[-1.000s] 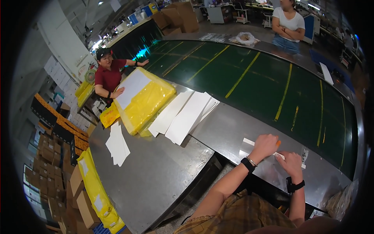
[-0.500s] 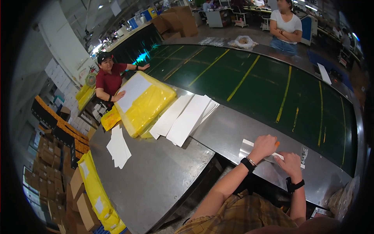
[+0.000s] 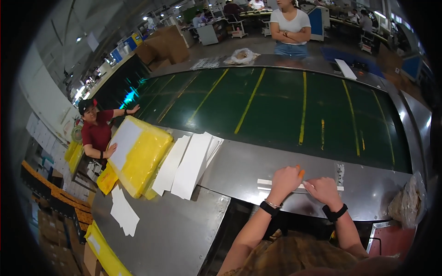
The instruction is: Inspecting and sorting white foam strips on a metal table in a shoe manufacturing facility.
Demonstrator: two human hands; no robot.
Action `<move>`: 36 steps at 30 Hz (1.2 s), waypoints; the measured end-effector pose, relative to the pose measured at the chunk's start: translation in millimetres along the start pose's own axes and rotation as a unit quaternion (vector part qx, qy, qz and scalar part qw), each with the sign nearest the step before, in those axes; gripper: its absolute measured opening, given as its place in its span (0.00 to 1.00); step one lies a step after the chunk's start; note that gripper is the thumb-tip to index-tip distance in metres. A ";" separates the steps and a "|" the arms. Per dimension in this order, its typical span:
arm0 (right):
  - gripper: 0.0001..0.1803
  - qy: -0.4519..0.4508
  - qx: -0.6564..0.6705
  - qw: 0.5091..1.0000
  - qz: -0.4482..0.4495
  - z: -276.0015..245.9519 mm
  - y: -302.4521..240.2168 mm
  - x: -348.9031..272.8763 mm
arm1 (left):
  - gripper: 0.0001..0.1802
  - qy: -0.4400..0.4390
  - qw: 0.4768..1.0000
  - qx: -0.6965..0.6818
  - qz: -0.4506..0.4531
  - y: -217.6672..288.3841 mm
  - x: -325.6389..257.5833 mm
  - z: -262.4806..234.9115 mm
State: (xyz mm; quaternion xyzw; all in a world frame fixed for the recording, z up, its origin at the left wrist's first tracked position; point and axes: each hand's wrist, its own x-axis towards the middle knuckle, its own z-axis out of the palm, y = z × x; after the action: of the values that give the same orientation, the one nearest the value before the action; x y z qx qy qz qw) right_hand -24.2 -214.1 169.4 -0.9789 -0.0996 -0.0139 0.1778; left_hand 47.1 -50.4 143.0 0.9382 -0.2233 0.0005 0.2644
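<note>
Both my hands work close together over a white card strip (image 3: pixel 264 182) that lies along the near edge of the metal table. My left hand (image 3: pixel 284 182) is closed and bears down on the strip's middle. Something small and orange (image 3: pixel 301 174) shows at its fingertips; whether it is a held thing or a finger cover I cannot tell. My right hand (image 3: pixel 323 190) is curled over the strip's right part, its thumb towards my left hand. The strip's ends stick out past both hands; its middle is hidden.
A green conveyor belt (image 3: pixel 276 106) with yellow lines runs beyond the metal table (image 3: pixel 239 170). Loose white cards (image 3: pixel 189 168) and a yellow wrapped package (image 3: pixel 142 158) lie leftward. One person (image 3: pixel 97 131) touches the package; another (image 3: pixel 290 27) stands across the belt.
My view has turned to the right, so the scene sits further left. Both hands remain at the strip; its left end, wide and lifted before, now shows as a narrow flat strip.
</note>
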 end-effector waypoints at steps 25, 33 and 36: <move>0.25 0.008 -0.021 1.000 -0.002 14.3 20.0 9.2 | 0.16 0.047 0.996 -0.073 0.033 2.6 -8.3 3.2; 0.27 0.010 -0.051 0.998 0.022 22.0 22.1 17.0 | 0.15 0.046 0.994 -0.090 0.042 -2.6 -3.8 -0.5; 0.28 -0.002 -0.045 0.999 0.025 18.8 10.6 16.1 | 0.15 0.058 0.995 -0.076 0.038 -13.3 -6.9 1.9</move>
State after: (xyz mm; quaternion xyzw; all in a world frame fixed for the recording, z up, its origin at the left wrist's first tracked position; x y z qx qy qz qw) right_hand -6.5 -214.2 149.2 -0.9881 -0.0742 -0.0118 0.1341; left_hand 46.3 -38.3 133.9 0.9047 -0.2422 0.0480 0.3474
